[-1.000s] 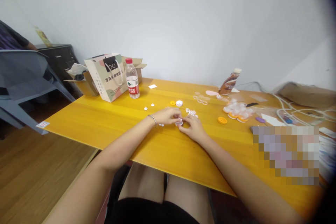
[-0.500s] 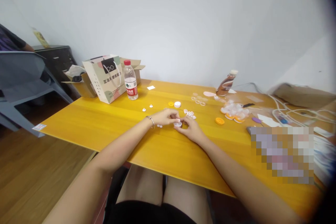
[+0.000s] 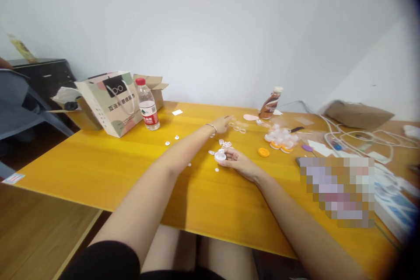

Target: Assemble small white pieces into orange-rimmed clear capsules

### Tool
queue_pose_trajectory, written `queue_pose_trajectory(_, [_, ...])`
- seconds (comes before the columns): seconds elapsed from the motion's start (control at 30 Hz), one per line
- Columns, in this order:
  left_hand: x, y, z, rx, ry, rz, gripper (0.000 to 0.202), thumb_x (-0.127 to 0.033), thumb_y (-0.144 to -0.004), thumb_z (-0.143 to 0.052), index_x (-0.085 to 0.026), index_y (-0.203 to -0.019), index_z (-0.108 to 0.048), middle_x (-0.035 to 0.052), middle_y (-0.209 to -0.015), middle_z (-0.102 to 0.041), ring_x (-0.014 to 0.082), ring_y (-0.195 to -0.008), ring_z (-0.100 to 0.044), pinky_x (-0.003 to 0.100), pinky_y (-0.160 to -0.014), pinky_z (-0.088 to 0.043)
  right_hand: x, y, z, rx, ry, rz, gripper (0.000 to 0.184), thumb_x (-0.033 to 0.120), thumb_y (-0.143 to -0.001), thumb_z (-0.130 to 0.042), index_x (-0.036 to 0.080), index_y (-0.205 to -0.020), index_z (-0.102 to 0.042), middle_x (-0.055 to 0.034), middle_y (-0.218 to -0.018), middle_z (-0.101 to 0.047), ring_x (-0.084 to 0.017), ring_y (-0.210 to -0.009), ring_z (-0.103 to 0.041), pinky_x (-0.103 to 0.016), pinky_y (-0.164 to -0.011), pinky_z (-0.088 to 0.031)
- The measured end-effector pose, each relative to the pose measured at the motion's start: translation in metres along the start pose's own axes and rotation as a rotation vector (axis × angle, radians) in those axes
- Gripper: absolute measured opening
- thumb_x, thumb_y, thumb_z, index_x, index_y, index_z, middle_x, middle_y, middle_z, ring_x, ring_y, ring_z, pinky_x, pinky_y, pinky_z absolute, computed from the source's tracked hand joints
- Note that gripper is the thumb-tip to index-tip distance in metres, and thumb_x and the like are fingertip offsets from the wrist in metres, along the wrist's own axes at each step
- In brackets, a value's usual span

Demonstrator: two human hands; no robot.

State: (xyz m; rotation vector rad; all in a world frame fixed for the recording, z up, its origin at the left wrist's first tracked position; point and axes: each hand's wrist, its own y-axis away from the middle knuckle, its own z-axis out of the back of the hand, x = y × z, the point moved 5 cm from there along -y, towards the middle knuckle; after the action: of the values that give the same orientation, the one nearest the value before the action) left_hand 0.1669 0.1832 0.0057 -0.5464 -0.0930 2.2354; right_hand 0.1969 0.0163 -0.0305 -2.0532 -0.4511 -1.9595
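My right hand (image 3: 242, 164) is closed on a small white round plastic piece (image 3: 220, 155), held by its edge between thumb and fingers just above the table. My left hand (image 3: 223, 126) reaches farther out, its fingers stretched towards a row of clear plastic rings (image 3: 239, 127); its fingertips are slightly blurred. Just beyond the held piece lie white openwork cutouts (image 3: 225, 144). A small white dot (image 3: 216, 169) rests on the table near my right hand. Two small white pegged pieces (image 3: 176, 137) sit to the left of my left forearm.
An orange round lid (image 3: 263, 152) and a cluster of clear and orange plastic cups (image 3: 282, 138) lie to the right. A brown drink bottle (image 3: 270, 104) stands behind them. Cables (image 3: 341, 138) tangle at far right. At left stand a water bottle (image 3: 148, 107) and paper bag (image 3: 108, 105).
My left hand has let go of the white round piece and moved forward to the clear rings. My right hand still holds the piece. The view has turned slightly right.
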Motion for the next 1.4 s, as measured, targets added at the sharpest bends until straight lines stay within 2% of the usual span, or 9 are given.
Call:
queue_pose_trajectory(0.13, [-0.002, -0.025, -0.014, 0.015, -0.002, 0.008, 0.054, -0.007, -0.075, -0.043, -0.013, -0.128, -0.034, 0.0112, -0.132, -0.039, 0.0171, -0.122, -0.037, 0.028, -0.102, -0.029, 0.002, 0.001, -0.001, 0.035, -0.018, -0.004, 0.034, 0.026, -0.062, -0.07, 0.021, -0.094, -0.061, -0.0031, -0.1, -0.063, -0.013, -0.087, -0.057, -0.028, -0.083, -0.04])
queue_pose_trajectory(0.27, [0.001, -0.019, -0.009, -0.046, 0.008, 0.056, 0.035, -0.012, -0.076, -0.046, -0.013, -0.11, -0.051, 0.0117, -0.116, -0.053, 0.0188, -0.107, -0.049, 0.03, -0.095, -0.036, 0.001, -0.001, 0.0, 0.029, -0.024, -0.004, 0.035, 0.026, -0.063, -0.069, 0.021, -0.097, -0.061, -0.0034, -0.101, -0.063, -0.014, -0.089, -0.057, -0.028, -0.083, -0.04])
queue_pose_trajectory(0.47, [0.004, 0.054, 0.027, -0.203, 0.063, 0.177, 0.029, -0.026, -0.076, -0.05, -0.011, -0.101, -0.054, 0.0105, -0.092, -0.061, 0.0176, -0.084, -0.057, 0.03, -0.077, -0.045, -0.005, -0.004, 0.004, -0.038, -0.069, -0.024, 0.03, 0.027, -0.062, -0.07, 0.02, -0.089, -0.059, -0.0001, -0.077, -0.064, -0.01, -0.066, -0.057, -0.026, -0.067, -0.042])
queue_pose_trajectory(0.53, [0.001, 0.087, 0.041, -0.274, 0.327, 0.211, 0.03, -0.034, -0.076, -0.051, -0.012, -0.096, -0.056, 0.0082, -0.088, -0.062, 0.0141, -0.075, -0.058, 0.026, -0.07, -0.047, -0.004, -0.005, 0.003, -0.067, -0.075, -0.019, 0.031, 0.027, -0.061, -0.071, 0.019, -0.088, -0.058, -0.0001, -0.076, -0.064, -0.01, -0.066, -0.057, -0.026, -0.068, -0.043])
queue_pose_trajectory(0.77, [-0.036, 0.163, 0.061, -0.382, 0.609, 0.111, 0.033, -0.038, -0.075, -0.053, -0.014, -0.098, -0.056, 0.0067, -0.096, -0.061, 0.0115, -0.079, -0.058, 0.024, -0.072, -0.046, 0.004, -0.005, -0.002, -0.116, 0.008, 0.02, 0.031, 0.029, -0.058, -0.071, 0.017, -0.083, -0.059, 0.0005, -0.071, -0.063, -0.009, -0.063, -0.056, -0.027, -0.069, -0.043])
queue_pose_trajectory(0.97, [-0.049, 0.167, 0.04, -0.288, 0.578, -0.016, 0.03, -0.034, -0.075, -0.056, -0.016, -0.1, -0.057, 0.0063, -0.099, -0.06, 0.013, -0.087, -0.057, 0.026, -0.078, -0.046, 0.005, -0.004, -0.004, -0.101, 0.068, 0.029, 0.031, 0.03, -0.059, -0.07, 0.017, -0.086, -0.061, -0.0018, -0.077, -0.065, -0.012, -0.069, -0.057, -0.029, -0.071, -0.045])
queue_pose_trajectory(1.13, [-0.041, 0.171, 0.034, -0.321, 0.641, 0.013, 0.03, -0.034, -0.074, -0.057, -0.016, -0.098, -0.056, 0.0073, -0.103, -0.059, 0.0126, -0.087, -0.058, 0.025, -0.078, -0.046, 0.007, -0.005, -0.004, -0.139, 0.142, 0.063, 0.032, 0.033, -0.061, -0.068, 0.017, -0.088, -0.063, -0.0028, -0.08, -0.065, -0.014, -0.072, -0.058, -0.031, -0.074, -0.044])
queue_pose_trajectory(1.27, [-0.042, 0.174, 0.036, -0.352, 0.658, 0.048, 0.032, -0.038, -0.071, -0.06, -0.014, -0.091, -0.054, 0.005, -0.09, -0.06, 0.0104, -0.078, -0.057, 0.024, -0.075, -0.046, 0.014, -0.005, -0.009, -0.165, 0.205, 0.143, 0.035, 0.035, -0.063, -0.065, 0.018, -0.093, -0.062, -0.0038, -0.09, -0.065, -0.016, -0.08, -0.059, -0.032, -0.08, -0.043])
queue_pose_trajectory(1.4, [-0.039, 0.178, 0.036, -0.386, 0.626, 0.145, 0.035, -0.043, -0.065, -0.063, -0.014, -0.08, -0.05, -0.0007, -0.071, -0.056, 0.007, -0.063, -0.05, 0.02, -0.062, -0.042, 0.021, -0.001, -0.012, -0.279, 0.433, 0.233, 0.033, 0.039, -0.065, -0.062, 0.019, -0.092, -0.063, -0.0013, -0.079, -0.064, -0.016, -0.07, -0.056, -0.031, -0.072, -0.044])
